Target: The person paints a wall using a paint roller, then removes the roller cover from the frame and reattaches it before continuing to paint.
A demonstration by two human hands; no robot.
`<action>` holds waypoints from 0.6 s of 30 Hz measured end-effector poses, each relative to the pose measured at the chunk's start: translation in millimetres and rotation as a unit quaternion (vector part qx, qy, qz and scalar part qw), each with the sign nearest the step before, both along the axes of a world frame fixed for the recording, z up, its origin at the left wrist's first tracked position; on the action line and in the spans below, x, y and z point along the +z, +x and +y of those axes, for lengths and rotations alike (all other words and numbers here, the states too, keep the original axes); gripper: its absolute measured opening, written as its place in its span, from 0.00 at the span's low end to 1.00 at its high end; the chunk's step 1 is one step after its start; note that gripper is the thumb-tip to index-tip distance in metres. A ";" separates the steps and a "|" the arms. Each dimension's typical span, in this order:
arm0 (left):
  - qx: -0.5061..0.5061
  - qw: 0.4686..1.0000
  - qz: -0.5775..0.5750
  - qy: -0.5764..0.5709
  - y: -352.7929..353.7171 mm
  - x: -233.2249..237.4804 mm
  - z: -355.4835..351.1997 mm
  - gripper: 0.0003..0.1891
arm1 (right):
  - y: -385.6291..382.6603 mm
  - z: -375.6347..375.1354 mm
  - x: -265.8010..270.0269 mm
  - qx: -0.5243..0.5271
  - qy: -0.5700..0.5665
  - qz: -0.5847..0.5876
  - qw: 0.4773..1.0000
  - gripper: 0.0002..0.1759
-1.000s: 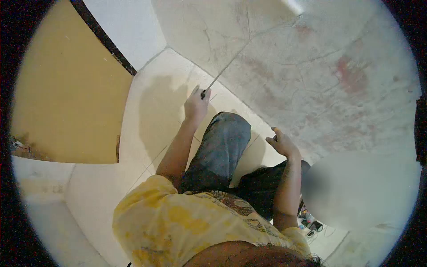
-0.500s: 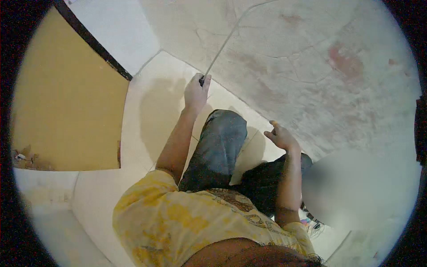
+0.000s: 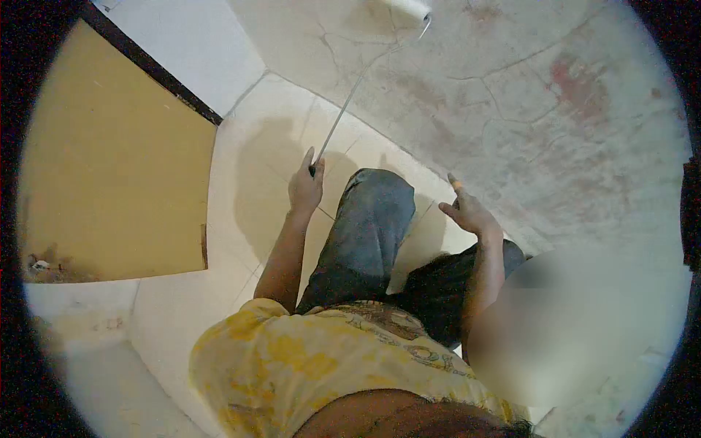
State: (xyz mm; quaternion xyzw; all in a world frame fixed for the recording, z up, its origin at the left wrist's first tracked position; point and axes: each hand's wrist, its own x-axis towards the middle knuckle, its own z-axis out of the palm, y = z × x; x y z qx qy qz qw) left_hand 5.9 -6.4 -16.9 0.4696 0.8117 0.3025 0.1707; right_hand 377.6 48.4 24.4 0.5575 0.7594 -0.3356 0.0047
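Note:
My left hand (image 3: 306, 184) is closed round the dark handle of a paint roller, above the tiled floor and left of my raised knee. From that handle a thin metal rod (image 3: 339, 109) runs up to the white roller head (image 3: 401, 7), which lies by the wall at the top edge, partly cut off. My right hand (image 3: 471, 212) holds nothing. Its index finger and thumb are apart, near the foot of the wall and above my other knee.
A stained, cracked wall (image 3: 511, 146) fills the right side. On the left stands a yellow-brown door panel (image 3: 124, 168) with a dark edge. Pale tiled floor (image 3: 175, 306) lies between. A blurred round shape (image 3: 548, 328) hides the lower right.
My left hand has moved down and slightly left with the roller, and the roller head has come into view at the top. My right hand has shifted slightly right, its index finger more raised.

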 end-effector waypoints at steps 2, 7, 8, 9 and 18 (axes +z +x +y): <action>-0.012 1.000 0.003 -0.017 -2.3 6.2 14.5 0.27 | -2.9 0.8 1.5 -0.002 0.000 -0.002 1.000 0.44; -0.009 0.994 -0.040 0.106 7.2 3.3 58.0 0.26 | 1.6 3.1 -0.7 -0.006 -0.013 0.017 1.000 0.43; -0.012 0.994 -0.035 0.099 8.3 0.4 62.8 0.26 | 3.5 2.5 -2.5 -0.005 -0.007 0.026 1.000 0.43; -0.016 0.995 -0.029 0.092 8.5 1.2 67.1 0.26 | 6.3 3.1 -5.0 -0.005 -0.002 0.035 0.999 0.43; -0.013 0.996 -0.059 0.062 -20.3 -64.6 -0.5 0.29 | 4.9 -1.9 2.8 -0.003 0.060 -0.020 0.998 0.36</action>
